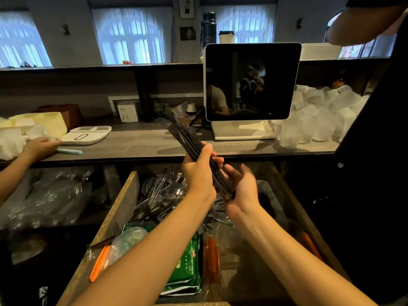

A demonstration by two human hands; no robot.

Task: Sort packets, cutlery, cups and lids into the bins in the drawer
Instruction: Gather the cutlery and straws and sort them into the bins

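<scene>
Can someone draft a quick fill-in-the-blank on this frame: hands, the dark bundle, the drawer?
1. The left hand and right hand hold one bundle of dark ____ cutlery.
2. That bundle is held above the open ____.
3. The green packets lie in the drawer, ____ to the camera than the loose cutlery.
4. The tablet screen on the counter is ____.

Missing words: wrapped; drawer; nearer; dark

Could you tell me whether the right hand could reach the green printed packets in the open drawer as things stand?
Probably not yet: the right hand and left hand both hold the bundle of dark wrapped sticks, and the left forearm crosses over the green printed packets.
</scene>
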